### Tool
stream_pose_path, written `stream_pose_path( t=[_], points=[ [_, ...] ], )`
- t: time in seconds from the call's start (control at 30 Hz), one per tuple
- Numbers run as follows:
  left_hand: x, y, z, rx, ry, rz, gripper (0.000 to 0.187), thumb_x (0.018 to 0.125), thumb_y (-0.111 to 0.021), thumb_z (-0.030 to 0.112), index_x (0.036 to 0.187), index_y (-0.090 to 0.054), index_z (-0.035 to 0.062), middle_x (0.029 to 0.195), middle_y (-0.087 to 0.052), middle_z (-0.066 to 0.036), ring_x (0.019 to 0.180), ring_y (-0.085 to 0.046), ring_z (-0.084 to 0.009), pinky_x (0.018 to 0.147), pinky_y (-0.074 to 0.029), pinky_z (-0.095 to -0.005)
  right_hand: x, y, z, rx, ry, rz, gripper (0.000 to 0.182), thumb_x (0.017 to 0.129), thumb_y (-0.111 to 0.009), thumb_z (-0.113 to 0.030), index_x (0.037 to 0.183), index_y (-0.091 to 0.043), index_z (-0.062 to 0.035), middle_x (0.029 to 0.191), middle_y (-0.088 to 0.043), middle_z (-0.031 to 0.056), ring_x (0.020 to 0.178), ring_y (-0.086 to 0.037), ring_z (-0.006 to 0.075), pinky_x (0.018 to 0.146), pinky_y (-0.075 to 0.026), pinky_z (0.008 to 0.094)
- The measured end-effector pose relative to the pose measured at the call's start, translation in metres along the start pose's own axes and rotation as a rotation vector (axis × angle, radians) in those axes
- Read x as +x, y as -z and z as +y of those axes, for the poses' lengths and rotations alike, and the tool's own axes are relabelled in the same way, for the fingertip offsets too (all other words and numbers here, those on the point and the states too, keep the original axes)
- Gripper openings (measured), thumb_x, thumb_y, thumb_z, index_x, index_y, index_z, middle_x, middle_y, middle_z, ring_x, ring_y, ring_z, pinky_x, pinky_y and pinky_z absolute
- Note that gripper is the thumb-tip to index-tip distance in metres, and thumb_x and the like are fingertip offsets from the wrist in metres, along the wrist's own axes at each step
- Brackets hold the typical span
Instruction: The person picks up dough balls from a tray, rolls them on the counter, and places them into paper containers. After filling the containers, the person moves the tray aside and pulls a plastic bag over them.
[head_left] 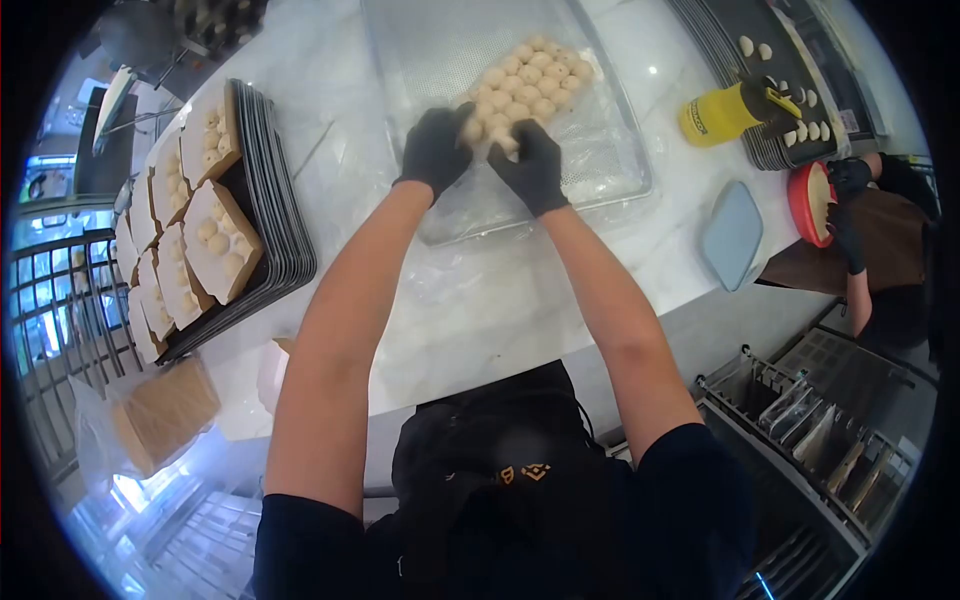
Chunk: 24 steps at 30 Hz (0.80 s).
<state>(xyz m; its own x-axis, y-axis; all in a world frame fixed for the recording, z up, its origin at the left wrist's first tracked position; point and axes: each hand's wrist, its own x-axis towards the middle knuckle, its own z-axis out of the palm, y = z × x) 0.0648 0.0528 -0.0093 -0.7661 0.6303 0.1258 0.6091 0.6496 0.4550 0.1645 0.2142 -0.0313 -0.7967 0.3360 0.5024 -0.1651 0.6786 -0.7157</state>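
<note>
As the tray (425,60) holds dough balls (527,88), left hand (437,150) and right hand (528,168) (grips unclear) curl against some.

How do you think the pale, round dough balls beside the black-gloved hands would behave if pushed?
The dough balls look matte and soft, so a firm grip would probably dent them. Their rounded shape suggests rolling, though close packing may limit that.

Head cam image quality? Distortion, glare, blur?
Head view: strong fisheye, black corners; blue-white glare below the clear plastic bag, lower left; hazy smudge over the black apron; small highlight on the white marble counter; left black-gloved hand and right black-gloved hand slightly soft, possibly motion blur.
</note>
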Motion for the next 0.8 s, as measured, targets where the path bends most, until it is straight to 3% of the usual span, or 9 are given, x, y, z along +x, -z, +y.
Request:
stream_pose_path(
  t=[0.07, 0.1, 0.17, 0.33, 0.43, 0.6, 0.63, 0.7, 0.8],
  points=[
    [-0.003, 0.0, 0.002, 0.133, 0.002, -0.059, 0.06, 0.082, -0.068, 0.025, 0.139, -0.052, 0.0169, 0.134, -0.054, -0.013, 0.124, -0.051, -0.0306, 0.1, -0.044, -0.0404, -0.004, 0.023, -0.017, 0.096, -0.115, 0.089, 0.02, 0.083, -0.071, -0.019, 0.097, -0.064, -0.0059, 0.077, -0.062, 0.0072, 0.067, -0.065, 0.0201, 0.06, -0.052, 0.0333],
    [-0.007, -0.004, 0.001, 0.212, -0.046, 0.041, 0.058, 0.081, -0.068, 0.027, 0.136, -0.053, 0.0169, 0.13, -0.056, -0.013, 0.12, -0.053, -0.0305, 0.097, -0.045, -0.0406, -0.008, 0.025, -0.018, 0.103, -0.119, 0.083, 0.02, 0.083, -0.071, -0.019, 0.097, -0.064, -0.0059, 0.077, -0.062, 0.0072, 0.067, -0.065, 0.0201, 0.06, -0.052, 0.0333],
    [-0.008, -0.005, 0.003, 0.37, -0.153, 0.251, 0.054, 0.081, -0.069, 0.03, 0.131, -0.055, 0.0168, 0.121, -0.059, -0.012, 0.111, -0.057, -0.0302, 0.093, -0.047, -0.0411, -0.009, 0.024, -0.018, 0.546, -0.374, 0.071, 0.016, 0.088, -0.068, -0.016, 0.097, -0.063, -0.0036, 0.078, -0.062, 0.0057, 0.065, -0.064, 0.0163, 0.057, -0.05, 0.0298],
    [0.003, -0.003, 0.024, 0.199, -0.016, 0.136, 0.047, 0.08, -0.07, 0.033, 0.122, -0.058, 0.0157, 0.104, -0.064, -0.01, 0.097, -0.063, -0.0299, 0.083, -0.049, -0.0453, 0.026, 0.011, 0.021, 0.985, -0.706, -0.147, 0.01, 0.092, -0.063, -0.01, 0.099, -0.064, -0.0024, 0.081, -0.065, 0.0054, 0.062, -0.062, 0.0132, 0.052, -0.047, 0.0258],
    [0.016, -0.02, 0.03, 0.215, 0.291, 0.08, 0.04, 0.08, -0.072, 0.038, 0.11, -0.061, 0.0149, 0.091, -0.066, -0.01, 0.086, -0.066, -0.0309, 0.076, -0.05, -0.0468, 0.026, 0.005, 0.025, 0.94, -0.704, -0.227, 0.01, 0.089, -0.066, -0.01, 0.091, -0.065, -0.0004, 0.075, -0.064, 0.0049, 0.059, -0.062, 0.0127, 0.048, -0.047, 0.0262],
    [0.023, -0.029, 0.001, 0.105, 0.214, 0.095, 0.036, 0.082, -0.071, 0.039, 0.105, -0.061, 0.0129, 0.087, -0.066, -0.014, 0.085, -0.066, -0.0346, 0.073, -0.051, -0.0471, 0.033, -0.008, 0.017, 0.698, -0.673, -0.224, 0.016, 0.089, -0.067, -0.014, 0.081, -0.067, -0.0005, 0.071, -0.065, 0.0095, 0.059, -0.064, 0.0188, 0.051, -0.049, 0.0314],
    [0.016, -0.025, -0.006, 0.046, 0.221, 0.205, 0.034, 0.083, -0.071, 0.035, 0.105, -0.06, 0.0116, 0.085, -0.066, -0.013, 0.081, -0.066, -0.0319, 0.07, -0.051, -0.0443, 0.032, -0.014, 0.02, 0.704, -0.671, -0.225, 0.016, 0.089, -0.067, -0.014, 0.081, -0.067, -0.0005, 0.071, -0.065, 0.0095, 0.059, -0.064, 0.0188, 0.051, -0.049, 0.0314],
    [-0.006, -0.015, -0.021, -0.077, 0.232, 0.424, 0.03, 0.085, -0.072, 0.027, 0.104, -0.057, 0.0088, 0.083, -0.066, -0.012, 0.073, -0.066, -0.0266, 0.065, -0.051, -0.0387, 0.03, -0.03, 0.034, 0.474, -0.395, -0.097, 0.017, 0.089, -0.067, -0.017, 0.081, -0.067, -0.0014, 0.071, -0.065, 0.0139, 0.061, -0.065, 0.0251, 0.055, -0.05, 0.0361],
    [-0.063, 0.012, -0.025, -0.72, 0.288, 0.708, 0.025, 0.092, -0.067, 0.016, 0.11, -0.054, 0.0049, 0.099, -0.064, -0.008, 0.077, -0.061, -0.0148, 0.066, -0.049, -0.0273, 0.037, -0.038, 0.038, 0.318, -0.256, -0.035, 0.017, 0.089, -0.066, -0.018, 0.085, -0.066, -0.0024, 0.074, -0.065, 0.0176, 0.064, -0.066, 0.0309, 0.06, -0.051, 0.0398]
  ],
)
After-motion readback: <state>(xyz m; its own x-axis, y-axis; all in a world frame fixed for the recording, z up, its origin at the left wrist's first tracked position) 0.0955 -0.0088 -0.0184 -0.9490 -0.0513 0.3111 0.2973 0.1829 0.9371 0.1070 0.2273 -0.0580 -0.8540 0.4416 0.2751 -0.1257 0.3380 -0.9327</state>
